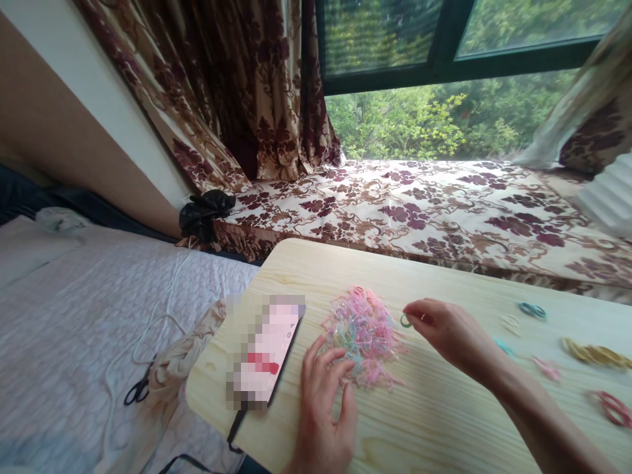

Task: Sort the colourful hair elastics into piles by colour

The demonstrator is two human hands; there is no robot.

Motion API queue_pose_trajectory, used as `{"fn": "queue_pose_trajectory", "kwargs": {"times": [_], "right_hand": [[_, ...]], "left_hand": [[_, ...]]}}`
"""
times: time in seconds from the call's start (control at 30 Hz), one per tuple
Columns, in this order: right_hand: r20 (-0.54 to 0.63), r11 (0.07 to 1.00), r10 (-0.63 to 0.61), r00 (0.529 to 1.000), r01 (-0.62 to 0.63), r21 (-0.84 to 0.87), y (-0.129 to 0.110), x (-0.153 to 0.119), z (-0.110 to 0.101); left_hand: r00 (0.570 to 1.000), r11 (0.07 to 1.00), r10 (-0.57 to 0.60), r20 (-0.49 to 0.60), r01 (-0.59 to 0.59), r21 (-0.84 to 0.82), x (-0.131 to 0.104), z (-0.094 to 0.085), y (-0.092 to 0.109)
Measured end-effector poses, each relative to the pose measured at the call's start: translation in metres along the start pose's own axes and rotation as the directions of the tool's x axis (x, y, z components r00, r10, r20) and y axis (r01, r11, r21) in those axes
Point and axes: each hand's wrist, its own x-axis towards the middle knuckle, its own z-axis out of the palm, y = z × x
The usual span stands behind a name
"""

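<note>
A heap of thin pink, purple and pale green bands (365, 329) lies in the middle of the light wooden table (419, 421). My left hand (328, 395) rests at the heap's lower left edge, fingers apart, with nothing held in it. Just right of the heap, my right hand (439, 326) pinches a small green band (405, 320) between thumb and fingertips. Toward the table's right side lie a teal band group (532, 310), pale cream bands (511, 324), pink bands (546, 368), mustard bands (595, 353) and red bands (613, 408).
A phone (269, 355) with a black strap lies left of my left hand. Left of the table is a bed (99, 283) with a white cable and black-handled scissors (137, 392). Behind the table stands a floral-covered window ledge (395, 204), with a black bag (205, 214) at its left end.
</note>
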Motion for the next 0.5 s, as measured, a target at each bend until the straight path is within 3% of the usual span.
{"fn": "queue_pose_trajectory", "kwargs": {"times": [0.3, 0.43, 0.5], "right_hand": [[-0.109, 0.988, 0.150, 0.983, -0.144, 0.061, 0.030, -0.057, -0.023], [-0.181, 0.965, 0.259, 0.949, -0.248, 0.080, 0.062, -0.094, -0.035], [-0.256, 0.940, 0.340, 0.905, -0.331, 0.079, 0.086, -0.116, -0.045]], "left_hand": [[0.999, 0.999, 0.033, 0.005, -0.033, 0.035, -0.002, -0.001, -0.004], [0.996, 0.995, 0.085, 0.005, -0.085, 0.056, -0.002, 0.000, -0.011], [0.996, 0.994, 0.085, 0.016, -0.086, 0.063, -0.002, 0.000, -0.013]]}}
